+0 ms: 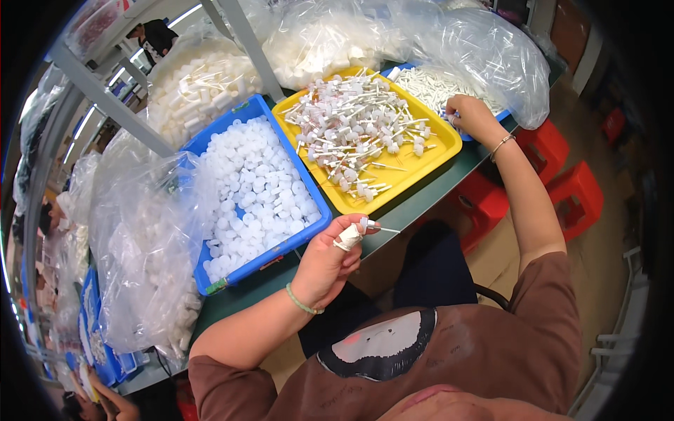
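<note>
My left hand (327, 261), a finger wrapped in white tape, pinches a small white plastic piece with a thin rod (380, 228) sticking out to the right. It is held just off the table's front edge, by the near corner of a blue tray (314, 227) of translucent white caps (254, 179). At the back right, my right hand (474, 116) reaches to another blue tray (502, 116) heaped with short white tubes (439, 88). Its fingers are curled together at that tray's near side; whatever they hold is hidden. Between both trays stands a yellow tray (414, 168) with many capped rods (351, 126).
Clear plastic bags (484, 52) bulge along the back, one full of white cylinders (203, 77). Another bag (140, 238) lies left of the blue tray. Grey metal posts (250, 45) rise behind. Red stools (577, 196) stand at the right. Other people (156, 38) are visible further off.
</note>
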A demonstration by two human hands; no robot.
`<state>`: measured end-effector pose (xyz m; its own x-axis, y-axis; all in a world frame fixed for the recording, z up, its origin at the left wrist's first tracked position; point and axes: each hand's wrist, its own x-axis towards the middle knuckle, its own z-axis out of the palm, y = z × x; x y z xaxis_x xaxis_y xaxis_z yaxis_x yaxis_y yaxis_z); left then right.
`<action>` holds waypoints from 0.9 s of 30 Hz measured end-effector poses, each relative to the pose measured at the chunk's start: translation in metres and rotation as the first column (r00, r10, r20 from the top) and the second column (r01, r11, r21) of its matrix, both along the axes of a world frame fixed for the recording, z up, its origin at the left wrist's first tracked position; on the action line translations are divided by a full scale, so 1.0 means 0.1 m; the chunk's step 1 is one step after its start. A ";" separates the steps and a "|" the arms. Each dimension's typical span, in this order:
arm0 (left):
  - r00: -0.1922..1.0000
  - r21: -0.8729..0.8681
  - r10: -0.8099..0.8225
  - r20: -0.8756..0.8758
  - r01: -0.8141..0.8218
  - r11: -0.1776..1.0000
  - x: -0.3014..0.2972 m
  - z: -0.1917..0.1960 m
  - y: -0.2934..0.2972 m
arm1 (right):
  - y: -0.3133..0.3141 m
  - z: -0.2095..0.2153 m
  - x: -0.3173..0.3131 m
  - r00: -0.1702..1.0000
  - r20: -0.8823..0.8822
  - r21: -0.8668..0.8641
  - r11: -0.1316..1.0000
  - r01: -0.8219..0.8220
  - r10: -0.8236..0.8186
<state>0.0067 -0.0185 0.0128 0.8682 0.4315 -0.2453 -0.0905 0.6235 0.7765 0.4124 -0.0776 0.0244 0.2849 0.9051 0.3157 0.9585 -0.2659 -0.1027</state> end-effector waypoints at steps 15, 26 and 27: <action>0.997 -0.042 0.048 0.058 -0.046 0.998 -0.01 -0.05 -0.03 | -0.76 -0.16 -2.32 0.602 -0.649 0.513 0.852 -0.104 0.465; 0.998 0.041 0.045 0.036 -0.046 0.998 0.01 -0.07 -0.03 | -0.73 -0.17 -2.40 0.701 -0.552 0.527 0.840 -0.127 0.452; 0.999 0.056 0.045 0.030 -0.047 0.997 0.01 -0.08 -0.04 | -0.72 -0.17 -2.39 0.786 -0.420 0.547 0.818 -0.180 0.454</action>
